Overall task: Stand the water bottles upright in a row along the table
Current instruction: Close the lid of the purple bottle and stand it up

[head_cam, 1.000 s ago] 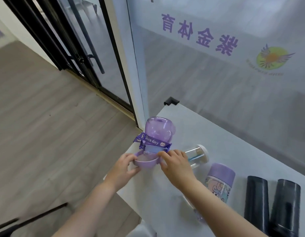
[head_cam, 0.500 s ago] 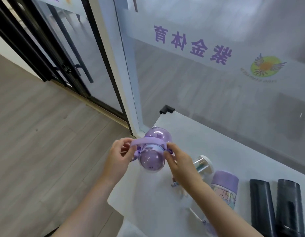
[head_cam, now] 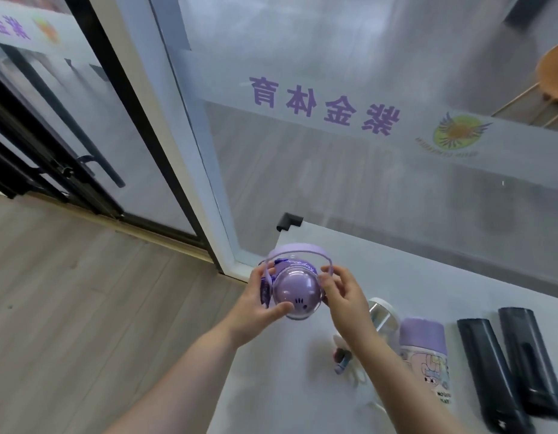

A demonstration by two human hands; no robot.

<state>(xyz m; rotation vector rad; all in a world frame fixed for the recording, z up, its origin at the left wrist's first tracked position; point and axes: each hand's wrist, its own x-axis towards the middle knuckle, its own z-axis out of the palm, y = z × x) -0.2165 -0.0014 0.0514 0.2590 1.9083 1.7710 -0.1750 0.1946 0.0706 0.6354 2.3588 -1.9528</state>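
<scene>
- A round purple bottle (head_cam: 298, 292) is held between two hands above the near left corner of the white worktop (head_cam: 427, 286), its domed end turned toward the camera.
- The left hand (head_cam: 258, 303) is curled around its left side, thumb across the dome.
- The right hand (head_cam: 345, 292) pinches its right side by the fingertips.
- A purple carry strap (head_cam: 298, 250) arches over the far side.
- Four other bottles are seen lying to the right: a clear bottle (head_cam: 381, 314), a cartoon-printed bottle (head_cam: 426, 361) and two black bottles (head_cam: 509, 368).

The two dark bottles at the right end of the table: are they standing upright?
No: both dark bottles lie flat on the table, side by side, beside the lying purple-capped bottle.
</scene>
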